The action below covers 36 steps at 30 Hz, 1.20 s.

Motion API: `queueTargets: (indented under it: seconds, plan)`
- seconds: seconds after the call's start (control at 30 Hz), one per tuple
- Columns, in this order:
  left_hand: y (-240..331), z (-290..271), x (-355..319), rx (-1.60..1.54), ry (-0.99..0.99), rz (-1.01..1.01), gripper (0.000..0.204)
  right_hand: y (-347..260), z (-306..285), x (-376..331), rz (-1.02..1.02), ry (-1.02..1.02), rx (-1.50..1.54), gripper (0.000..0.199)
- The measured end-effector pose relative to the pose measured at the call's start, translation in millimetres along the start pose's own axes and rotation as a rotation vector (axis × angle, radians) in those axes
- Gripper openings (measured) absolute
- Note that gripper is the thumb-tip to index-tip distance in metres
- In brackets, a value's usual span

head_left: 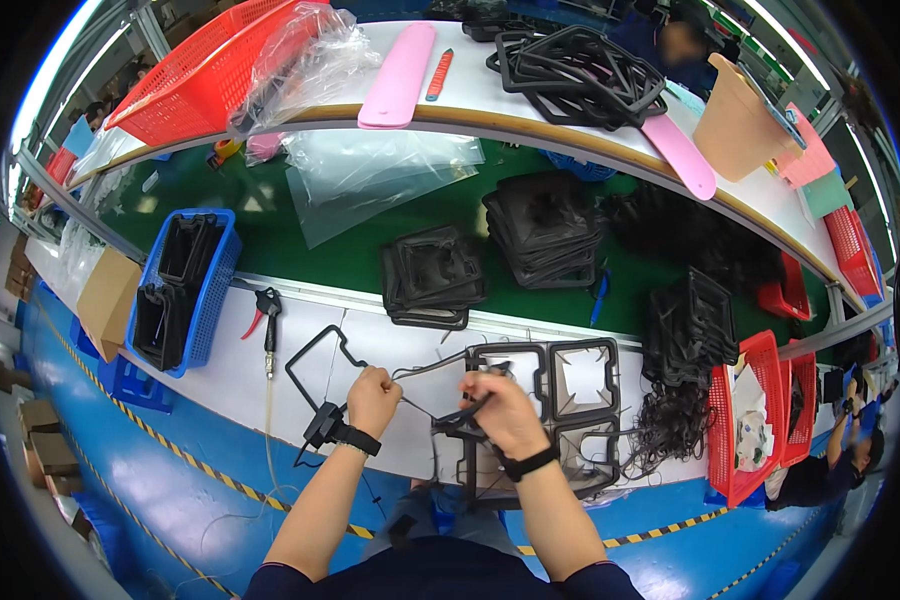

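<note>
My left hand (373, 400) is closed, its fingertips pinching the end of what seems to be a thin black strip. That strip runs toward my right hand (505, 410), whose fingers are bent around a dark, narrow strip-like piece; its exact kind is hard to make out. Beside my left hand lies a thin black rectangular frame (310, 348) with a notched side. Under and beyond my right hand, several black frames (583, 419) with pale openings sit together on the white worktop (240, 400). My right hand covers part of them.
An air blow gun (268, 318) with a hose lies left, near a blue basket (218, 290) of black frames. Stacked frames (435, 270) stand behind. Black trimmings (670, 425) and a red basket (725, 440) are right. The upper shelf (350, 112) crosses the far side.
</note>
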State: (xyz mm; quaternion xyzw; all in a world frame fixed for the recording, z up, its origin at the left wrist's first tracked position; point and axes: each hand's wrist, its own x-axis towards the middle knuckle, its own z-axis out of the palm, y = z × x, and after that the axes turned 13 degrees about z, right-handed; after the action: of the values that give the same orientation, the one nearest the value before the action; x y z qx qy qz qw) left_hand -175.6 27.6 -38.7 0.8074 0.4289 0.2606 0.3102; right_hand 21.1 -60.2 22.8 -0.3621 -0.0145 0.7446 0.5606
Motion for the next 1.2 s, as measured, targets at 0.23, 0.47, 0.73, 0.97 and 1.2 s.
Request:
queueTargets:
  seconds: [0.23,0.47,0.73,0.97,1.2]
  plan:
    - [-34.4,47.2,0.1,0.623,-0.143,-0.148,0.015,-131.8,-54.4,-213.2,-0.425,-0.552,0.303,0.037]
    - [26.4,56.7,-1.2,0.697,0.168,0.125,0.029,-123.4,-62.0,-199.0,-0.409,0.175,-0.090,0.025]
    - [58.2,96.2,6.9,-0.678,-0.073,-0.657,0.022,-31.1,-72.7,-45.7,-0.029,0.433,-0.626,0.023]
    - [84.0,79.8,-1.6,-0.850,0.012,-0.647,0.026,-13.1,-71.2,18.9,0.173,0.260,-0.541,0.024]
    - [89.0,73.2,2.4,-0.722,-0.066,-0.488,0.015,-24.1,-79.0,24.8,0.227,0.150,-0.594,0.018]
